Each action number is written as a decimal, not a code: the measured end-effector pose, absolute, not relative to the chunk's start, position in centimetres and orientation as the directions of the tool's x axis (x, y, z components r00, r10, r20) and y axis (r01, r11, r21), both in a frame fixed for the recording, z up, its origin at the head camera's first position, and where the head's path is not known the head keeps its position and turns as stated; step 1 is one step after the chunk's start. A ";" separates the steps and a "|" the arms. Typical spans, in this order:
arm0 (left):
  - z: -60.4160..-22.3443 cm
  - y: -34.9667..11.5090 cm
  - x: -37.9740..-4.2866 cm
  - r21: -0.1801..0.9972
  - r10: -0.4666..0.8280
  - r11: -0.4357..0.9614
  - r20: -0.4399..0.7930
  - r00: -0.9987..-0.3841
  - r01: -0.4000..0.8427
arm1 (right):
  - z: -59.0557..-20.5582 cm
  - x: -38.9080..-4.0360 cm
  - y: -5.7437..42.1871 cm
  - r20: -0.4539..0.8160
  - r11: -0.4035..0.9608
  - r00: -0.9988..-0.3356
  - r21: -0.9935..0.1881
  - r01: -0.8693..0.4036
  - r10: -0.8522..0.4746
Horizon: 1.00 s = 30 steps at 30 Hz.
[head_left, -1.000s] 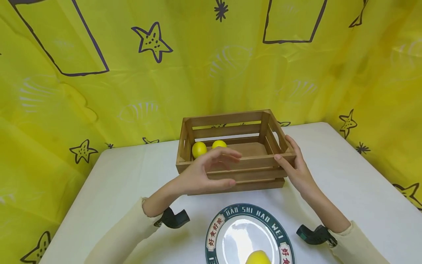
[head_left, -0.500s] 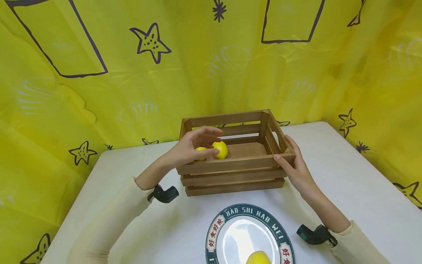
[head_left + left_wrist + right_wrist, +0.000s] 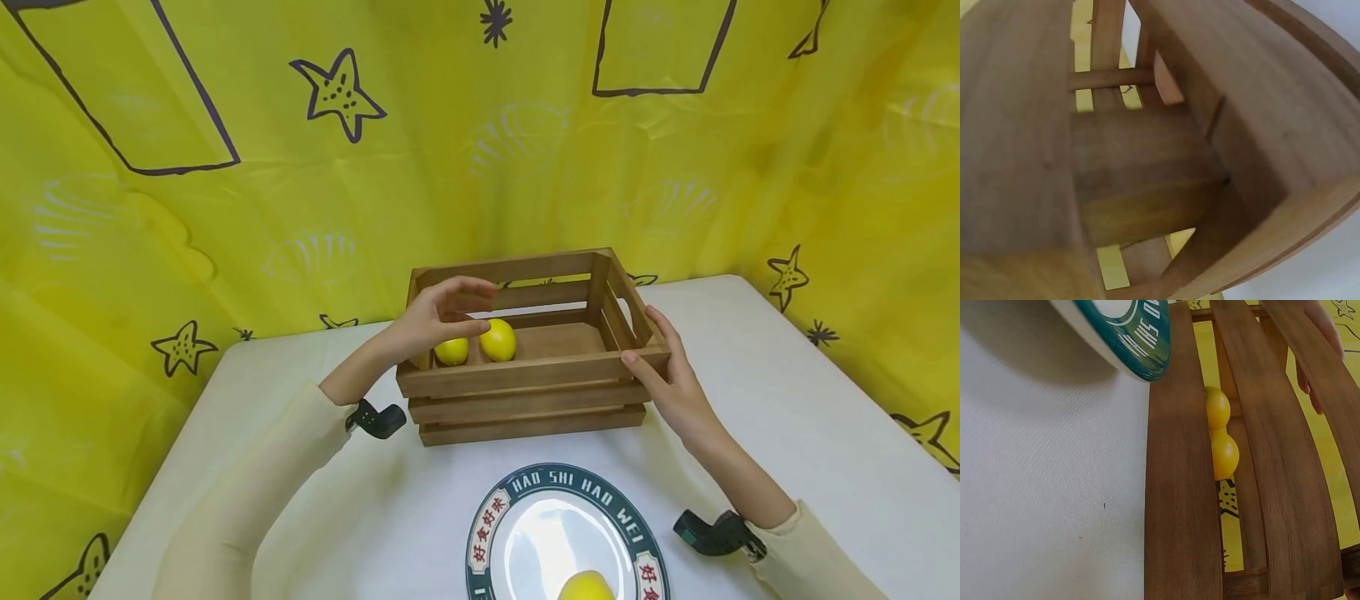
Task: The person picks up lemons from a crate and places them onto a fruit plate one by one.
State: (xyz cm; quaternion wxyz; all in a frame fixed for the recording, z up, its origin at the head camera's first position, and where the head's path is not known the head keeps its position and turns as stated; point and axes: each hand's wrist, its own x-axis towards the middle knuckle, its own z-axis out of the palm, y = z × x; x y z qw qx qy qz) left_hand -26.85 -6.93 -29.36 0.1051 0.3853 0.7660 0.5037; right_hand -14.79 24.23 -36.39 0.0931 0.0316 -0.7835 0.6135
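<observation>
A brown wooden crate stands on the white table, with two yellow lemons side by side at the left of its floor. My left hand hovers over that left end, palm facing right, fingers bent loosely and thumb overlapping the lemons in the head view. Nothing shows in its grasp. My right hand grips the crate's front right corner, thumb on the front slat and fingers on the right end. Through the slats, the right wrist view catches both lemons. Crate slats fill the left wrist view.
In front of the crate lies a round plate with a green lettered rim, bearing a yellow fruit cut off by the frame's bottom edge. A yellow patterned curtain hangs behind the table.
My left hand has moved left and up, from in front of the crate to over its left end, uncovering more of the right-hand lemon. The right hand keeps its grip.
</observation>
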 end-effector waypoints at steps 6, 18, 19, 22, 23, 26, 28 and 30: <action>-29.5 -6.3 -27.6 0.863 0.717 0.197 0.196 -0.669 0.464 | -36.4 -14.8 24.3 0.189 0.243 -0.980 -0.955 -0.168 0.065; -29.7 -5.4 -28.7 0.845 0.769 0.257 0.116 -0.629 0.470 | -36.3 -14.8 24.2 0.202 0.237 -0.977 -0.954 -0.181 0.066; -29.7 -5.4 -28.7 0.840 0.774 0.266 0.106 -0.624 0.473 | -36.2 -14.8 24.2 0.203 0.237 -0.977 -0.954 -0.183 0.067; -29.7 -5.3 -28.8 0.830 0.781 0.294 0.078 -0.620 0.474 | -36.2 -14.8 24.3 0.200 0.237 -0.977 -0.955 -0.179 0.067; -29.7 -5.3 -28.8 0.825 0.781 0.307 0.067 -0.621 0.474 | -36.2 -14.8 24.3 0.196 0.236 -0.978 -0.956 -0.175 0.067; -29.7 -5.4 -28.8 0.811 0.780 0.342 0.036 -0.624 0.474 | -36.3 -14.7 24.2 0.186 0.236 -0.981 -0.957 -0.166 0.063; -29.6 -5.5 -28.7 0.799 0.782 0.361 0.022 -0.623 0.481 | -36.3 -14.7 24.2 0.183 0.237 -0.981 -0.958 -0.163 0.062; -29.5 -5.7 -28.7 0.791 0.789 0.366 0.015 -0.614 0.490 | -36.3 -14.7 24.3 0.184 0.237 -0.981 -0.958 -0.164 0.061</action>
